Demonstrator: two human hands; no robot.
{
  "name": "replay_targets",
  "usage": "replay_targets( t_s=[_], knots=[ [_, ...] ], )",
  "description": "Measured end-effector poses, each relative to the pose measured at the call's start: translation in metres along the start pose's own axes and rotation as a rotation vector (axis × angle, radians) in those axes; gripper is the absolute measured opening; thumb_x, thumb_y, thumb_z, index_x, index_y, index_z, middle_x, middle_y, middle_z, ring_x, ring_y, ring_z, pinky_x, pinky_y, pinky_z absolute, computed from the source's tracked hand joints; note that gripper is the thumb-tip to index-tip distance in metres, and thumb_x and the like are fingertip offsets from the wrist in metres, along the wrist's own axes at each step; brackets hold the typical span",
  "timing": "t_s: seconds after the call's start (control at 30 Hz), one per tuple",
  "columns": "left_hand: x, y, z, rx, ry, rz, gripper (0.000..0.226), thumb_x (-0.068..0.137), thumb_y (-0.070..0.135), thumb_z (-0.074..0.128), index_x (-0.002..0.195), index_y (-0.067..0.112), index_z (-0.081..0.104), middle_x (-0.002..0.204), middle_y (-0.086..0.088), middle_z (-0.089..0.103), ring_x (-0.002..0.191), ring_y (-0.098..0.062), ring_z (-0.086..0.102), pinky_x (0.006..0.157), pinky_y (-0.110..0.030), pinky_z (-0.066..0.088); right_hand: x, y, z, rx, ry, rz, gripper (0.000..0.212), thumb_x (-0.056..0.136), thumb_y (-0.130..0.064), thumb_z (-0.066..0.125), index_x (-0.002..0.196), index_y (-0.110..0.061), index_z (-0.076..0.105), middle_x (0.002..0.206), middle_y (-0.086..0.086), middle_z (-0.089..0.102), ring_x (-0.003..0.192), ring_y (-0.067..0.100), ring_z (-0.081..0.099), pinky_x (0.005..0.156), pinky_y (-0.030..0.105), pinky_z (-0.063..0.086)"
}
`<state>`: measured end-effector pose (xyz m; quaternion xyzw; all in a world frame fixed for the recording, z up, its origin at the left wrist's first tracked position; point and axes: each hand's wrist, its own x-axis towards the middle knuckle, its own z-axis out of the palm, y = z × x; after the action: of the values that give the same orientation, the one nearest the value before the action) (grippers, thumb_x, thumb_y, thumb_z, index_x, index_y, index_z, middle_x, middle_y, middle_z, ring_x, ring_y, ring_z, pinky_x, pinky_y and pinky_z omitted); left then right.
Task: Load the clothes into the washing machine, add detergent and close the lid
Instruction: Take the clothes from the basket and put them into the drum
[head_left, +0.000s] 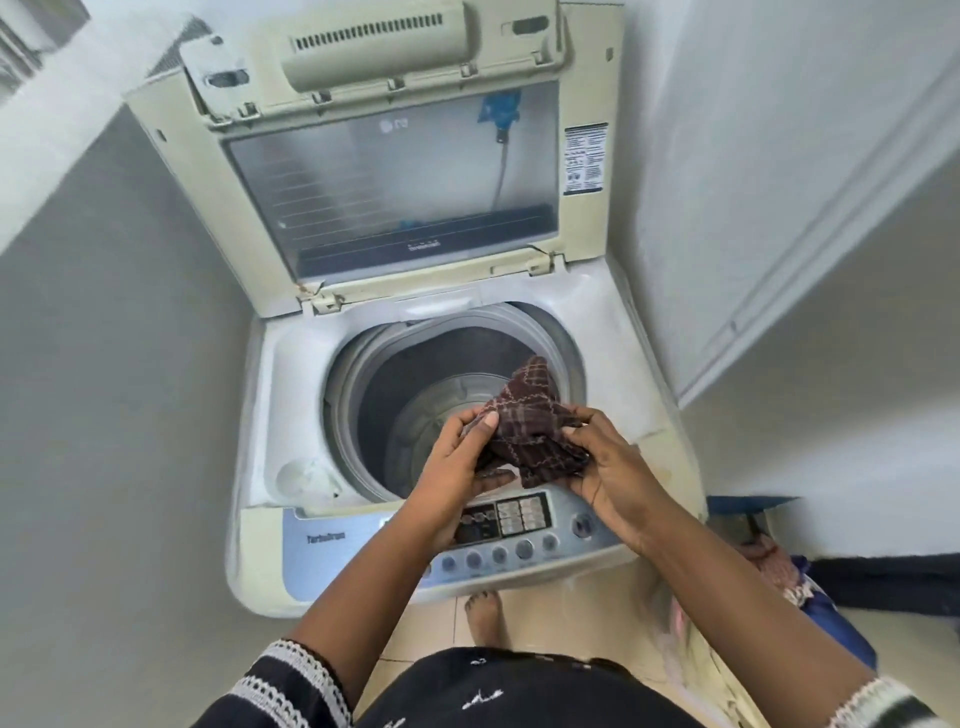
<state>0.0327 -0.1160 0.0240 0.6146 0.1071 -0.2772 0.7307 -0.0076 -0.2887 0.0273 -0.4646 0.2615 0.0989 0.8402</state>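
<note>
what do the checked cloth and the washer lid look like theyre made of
Checked cloth: soft woven fabric, maybe cotton; it crumples and folds in both hands, matte. Washer lid: cream plastic frame, yellowed, around a clear panel, glass or plastic; a blue fitting shows through it.

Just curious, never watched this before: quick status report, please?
Both hands, left and right, gripping brown checked cloth above drum. Lid up. Drum looks bare. Nothing blocking the drop.
</note>
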Motion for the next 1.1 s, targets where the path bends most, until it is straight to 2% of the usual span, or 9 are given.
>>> replay_targets(
  t_s=[0.13,0.23,0.33,0.43,0.57,0.63,0.77,0.93,1.1],
  knots=[
    [0.034,-0.001,-0.039,0.073,0.051,-0.076,0.028,0.098,0.04,0.055,0.121,0.022,0.057,0.119,-0.004,0.068,0.108,-0.016,0.065,0.084,-0.036,0.056,0.047,0.014,0.033,-0.162,0.035,0.094,0.026,0.102,-0.006,0.038,0.115,-0.019,0.057,0.109,0.011,0.067,0.098,0.024,0.064,0.089,0.049,0.053],
    [0.051,-0.003,-0.06,0.166,0.102,-0.179,0.025,0.1,0.037,0.053,0.118,0.02,0.057,0.112,-0.003,0.067,0.099,-0.014,0.065,0.077,-0.027,0.051,0.071,0.024,0.047,-0.313,0.062,0.207,0.027,0.102,-0.008,0.036,0.117,-0.019,0.056,0.115,0.016,0.065,0.099,0.025,0.063,0.084,0.045,0.054],
    [0.065,-0.008,-0.081,0.295,0.1,-0.319,0.022,0.101,0.036,0.051,0.115,0.021,0.057,0.112,-0.004,0.064,0.103,-0.02,0.063,0.084,-0.036,0.053,0.086,0.03,0.053,-0.481,0.05,0.343,0.026,0.104,-0.011,0.035,0.12,-0.017,0.054,0.117,0.017,0.064,0.101,0.027,0.064,0.075,0.041,0.058],
    [0.073,-0.014,-0.094,0.356,0.08,-0.414,0.021,0.1,0.033,0.052,0.117,0.022,0.057,0.114,-0.009,0.064,0.107,-0.027,0.063,0.089,-0.042,0.054,0.095,0.037,0.053,-0.603,0.027,0.429,0.025,0.103,-0.012,0.036,0.118,-0.02,0.055,0.119,0.016,0.064,0.106,0.03,0.064,0.089,0.052,0.057],
    [0.077,-0.021,-0.103,0.455,0.083,-0.474,0.021,0.099,0.029,0.053,0.118,0.021,0.056,0.097,-0.005,0.061,0.076,-0.018,0.054,0.059,-0.028,0.046,0.102,0.04,0.05,-0.656,0.011,0.503,0.038,0.104,-0.01,0.038,0.141,-0.018,0.046,0.142,0.019,0.049,0.109,0.041,0.062,0.093,0.051,0.055],
    [0.078,-0.025,-0.103,0.475,0.112,-0.469,0.018,0.097,0.029,0.055,0.113,0.02,0.058,0.086,-0.003,0.055,0.067,-0.016,0.046,0.056,-0.025,0.037,0.103,0.04,0.049,-0.675,-0.001,0.52,0.044,0.104,-0.009,0.038,0.147,-0.015,0.041,0.155,0.021,0.034,0.112,0.047,0.059,0.09,0.047,0.055],
    [0.078,-0.027,-0.097,0.489,0.165,-0.414,0.015,0.094,0.032,0.061,0.104,0.021,0.061,0.09,-0.002,0.06,0.078,-0.018,0.052,0.071,-0.034,0.044,0.099,0.042,0.049,-0.703,0.032,0.438,0.035,0.101,-0.008,0.042,0.134,-0.016,0.053,0.142,0.017,0.047,0.112,0.036,0.057,0.092,0.048,0.055],
    [0.072,-0.019,-0.078,0.505,0.143,-0.33,0.016,0.094,0.033,0.061,0.105,0.022,0.06,0.094,-0.003,0.064,0.083,-0.018,0.056,0.063,-0.029,0.041,0.079,0.04,0.044,-0.767,0.052,0.11,0.023,0.096,-0.012,0.055,0.109,-0.029,0.064,0.114,0.001,0.064,0.106,0.016,0.063,0.1,0.046,0.051],
    [0.058,-0.01,-0.037,0.492,0.108,-0.201,0.016,0.093,0.034,0.062,0.107,0.026,0.062,0.101,0.001,0.066,0.085,-0.015,0.059,0.074,-0.03,0.045,0.046,0.026,0.021,-0.767,0.074,-0.089,0.023,0.094,-0.011,0.06,0.105,-0.03,0.067,0.105,-0.008,0.068,0.102,0.01,0.065,0.098,0.039,0.053]
  ],
)
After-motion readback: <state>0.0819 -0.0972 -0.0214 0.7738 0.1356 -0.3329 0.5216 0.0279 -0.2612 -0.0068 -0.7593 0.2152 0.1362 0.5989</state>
